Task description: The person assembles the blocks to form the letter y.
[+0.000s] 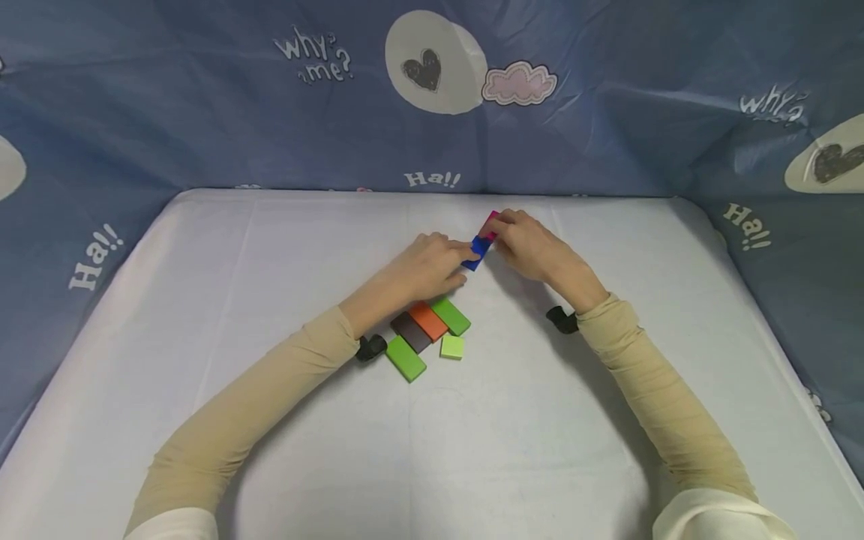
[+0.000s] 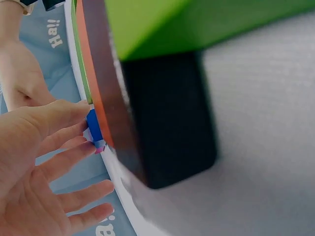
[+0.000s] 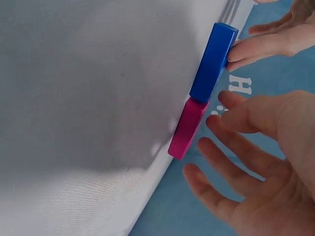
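A blue block (image 3: pixel 214 61) and a pink block (image 3: pixel 188 129) lie end to end in a slanted line near the table's far edge. My left hand (image 1: pixel 428 266) reaches in from the left, its extended fingers touching the side of the blue block. Beside the pink block is my right hand (image 1: pixel 529 244), fingers spread and loosely bent; in the head view they partly cover the pink block. The right wrist view shows no finger wrapped around either block. Past my left hand (image 2: pixel 44 162), the blue block's end (image 2: pixel 93 125) shows in the left wrist view.
Nearer me lie a green block (image 1: pixel 451 316), an orange block (image 1: pixel 428 321), a dark brown block (image 1: pixel 410 332), another green block (image 1: pixel 406 358) and a small lime square block (image 1: pixel 452 347). A printed blue curtain (image 1: pixel 270 135) borders the white table (image 1: pixel 499 442).
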{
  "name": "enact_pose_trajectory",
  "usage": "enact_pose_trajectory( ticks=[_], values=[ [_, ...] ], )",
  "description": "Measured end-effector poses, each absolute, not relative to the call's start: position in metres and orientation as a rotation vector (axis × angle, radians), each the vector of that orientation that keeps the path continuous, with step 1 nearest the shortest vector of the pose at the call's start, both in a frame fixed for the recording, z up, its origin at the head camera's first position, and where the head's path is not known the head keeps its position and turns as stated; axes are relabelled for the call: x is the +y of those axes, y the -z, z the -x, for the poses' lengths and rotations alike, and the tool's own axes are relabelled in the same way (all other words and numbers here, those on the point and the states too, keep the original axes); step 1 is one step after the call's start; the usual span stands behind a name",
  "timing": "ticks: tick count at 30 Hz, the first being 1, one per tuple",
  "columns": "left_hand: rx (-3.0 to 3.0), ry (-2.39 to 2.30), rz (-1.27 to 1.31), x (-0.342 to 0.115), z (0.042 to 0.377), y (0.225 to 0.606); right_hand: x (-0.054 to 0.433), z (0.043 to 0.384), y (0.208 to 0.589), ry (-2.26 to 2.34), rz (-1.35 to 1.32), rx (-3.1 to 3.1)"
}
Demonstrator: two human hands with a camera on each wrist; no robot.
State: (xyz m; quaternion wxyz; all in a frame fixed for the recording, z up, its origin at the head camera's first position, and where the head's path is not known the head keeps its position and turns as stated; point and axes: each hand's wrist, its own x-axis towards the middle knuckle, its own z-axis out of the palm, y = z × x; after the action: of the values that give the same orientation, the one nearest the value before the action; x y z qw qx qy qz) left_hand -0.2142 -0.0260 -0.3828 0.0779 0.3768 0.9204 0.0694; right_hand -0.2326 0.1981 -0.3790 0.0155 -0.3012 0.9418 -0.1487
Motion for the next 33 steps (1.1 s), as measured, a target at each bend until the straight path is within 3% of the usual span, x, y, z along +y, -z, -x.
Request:
enact_pose_trajectory(
  ticks=[33],
  values=[
    [2.673, -0.241, -1.062, -0.0286, 0.211, 0.3787, 0.1979, 0.2335, 0.3791, 0.471, 0.93, 2.87]
  ],
)
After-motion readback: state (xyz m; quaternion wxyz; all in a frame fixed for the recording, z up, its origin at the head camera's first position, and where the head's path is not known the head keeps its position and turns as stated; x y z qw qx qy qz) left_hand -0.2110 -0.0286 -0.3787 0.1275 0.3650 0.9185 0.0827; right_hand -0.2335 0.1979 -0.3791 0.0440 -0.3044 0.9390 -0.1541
